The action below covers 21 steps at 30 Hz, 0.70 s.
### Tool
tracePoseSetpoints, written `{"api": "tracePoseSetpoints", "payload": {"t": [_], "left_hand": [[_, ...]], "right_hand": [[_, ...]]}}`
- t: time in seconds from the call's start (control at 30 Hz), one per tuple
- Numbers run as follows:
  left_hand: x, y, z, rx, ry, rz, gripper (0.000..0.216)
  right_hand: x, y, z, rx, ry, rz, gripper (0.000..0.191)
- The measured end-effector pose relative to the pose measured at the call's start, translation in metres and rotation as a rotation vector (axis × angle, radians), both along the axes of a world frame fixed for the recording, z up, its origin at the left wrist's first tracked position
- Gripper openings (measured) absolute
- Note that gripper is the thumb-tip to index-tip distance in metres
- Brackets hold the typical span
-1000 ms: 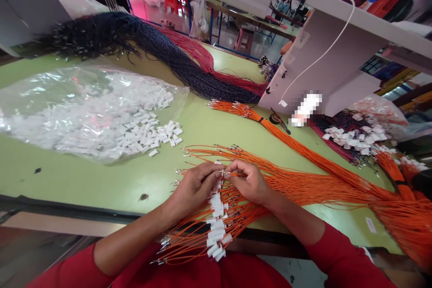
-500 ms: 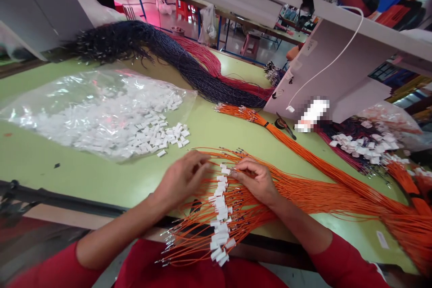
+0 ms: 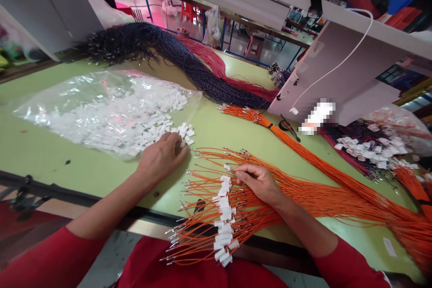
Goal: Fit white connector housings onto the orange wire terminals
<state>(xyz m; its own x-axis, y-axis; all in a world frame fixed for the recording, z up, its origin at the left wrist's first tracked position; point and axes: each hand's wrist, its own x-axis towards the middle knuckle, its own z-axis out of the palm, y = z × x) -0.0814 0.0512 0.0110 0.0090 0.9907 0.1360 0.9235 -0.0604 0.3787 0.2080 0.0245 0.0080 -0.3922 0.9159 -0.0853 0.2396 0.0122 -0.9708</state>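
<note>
My left hand (image 3: 164, 155) reaches over the loose edge of a pile of small white connector housings (image 3: 157, 128). Its fingers curl toward the thumb, with one white housing showing at the tips. My right hand (image 3: 259, 182) pinches an orange wire (image 3: 236, 169) close to its end, by a white housing (image 3: 227, 167). Below that, a row of white housings (image 3: 224, 202) sits across the orange wires (image 3: 195, 184). Bare metal terminals stick out at the wires' left ends. Parts of the right fingers' grip are hidden.
A clear plastic bag (image 3: 81, 85) holds many white housings. Behind it runs a thick dark wire bundle (image 3: 202, 78) beside red wires (image 3: 209, 56). A tied orange bundle (image 3: 286, 137) lies near black-handled snips (image 3: 288, 128). Finished-looking housings (image 3: 374, 148) cluster at the right.
My left hand has moved left and up, from beside the orange wires to the loose white housings. My right hand stays at nearly the same place on the wires.
</note>
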Motion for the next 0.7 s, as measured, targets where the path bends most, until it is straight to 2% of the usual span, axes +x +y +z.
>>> {"api": "tracePoseSetpoints", "payload": {"t": [0.17, 0.53, 0.7], "left_hand": [[-0.004, 0.005, 0.002, -0.049, 0.118, -0.003, 0.03], [-0.013, 0.007, -0.002, -0.031, 0.134, -0.042, 0.023], [-0.015, 0.01, -0.003, -0.055, 0.104, -0.09, 0.022]], "right_hand": [[-0.002, -0.001, 0.0, 0.002, -0.002, -0.016, 0.025], [-0.003, 0.0, -0.001, 0.065, 0.005, -0.058, 0.026], [-0.002, -0.001, -0.006, -0.021, 0.017, -0.077, 0.028]]}}
